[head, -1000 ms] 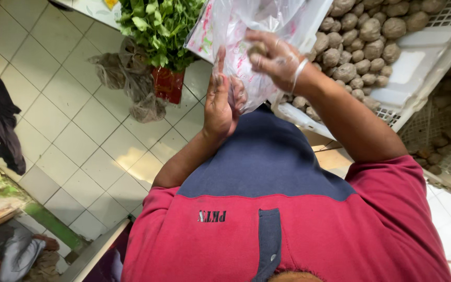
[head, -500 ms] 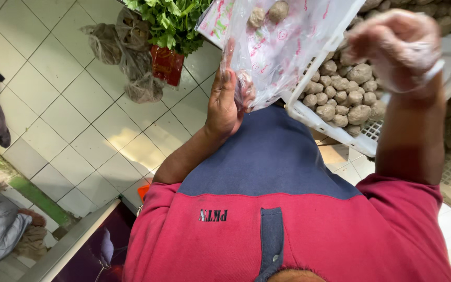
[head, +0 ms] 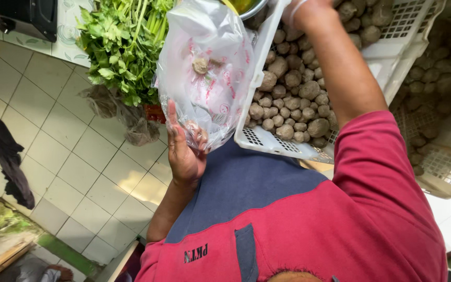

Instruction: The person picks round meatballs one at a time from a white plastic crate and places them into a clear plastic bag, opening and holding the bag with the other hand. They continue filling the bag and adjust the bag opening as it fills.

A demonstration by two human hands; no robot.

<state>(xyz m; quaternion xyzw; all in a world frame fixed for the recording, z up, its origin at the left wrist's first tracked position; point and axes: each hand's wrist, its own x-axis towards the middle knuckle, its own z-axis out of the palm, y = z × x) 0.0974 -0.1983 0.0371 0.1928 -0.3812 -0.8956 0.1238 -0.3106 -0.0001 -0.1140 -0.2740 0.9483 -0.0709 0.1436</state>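
Standing over pale square floor tiles (head: 63, 156), beside a white slotted plastic crate (head: 267, 138) of brown round meatballs (head: 293, 89). Left hand (head: 184, 151) gripping the clear pink-printed plastic bag (head: 210, 73) just left of the crate; more balls now lying inside. Right hand (head: 301, 6), over the crate's far end a moment ago, now reaching past the top edge, grip impossible to tell.

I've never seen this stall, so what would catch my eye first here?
The white crate heaped with brown meatballs, top centre. Beside it, the left hand holds up a clear printed bag with a few balls inside. A leafy green bunch stands top left.
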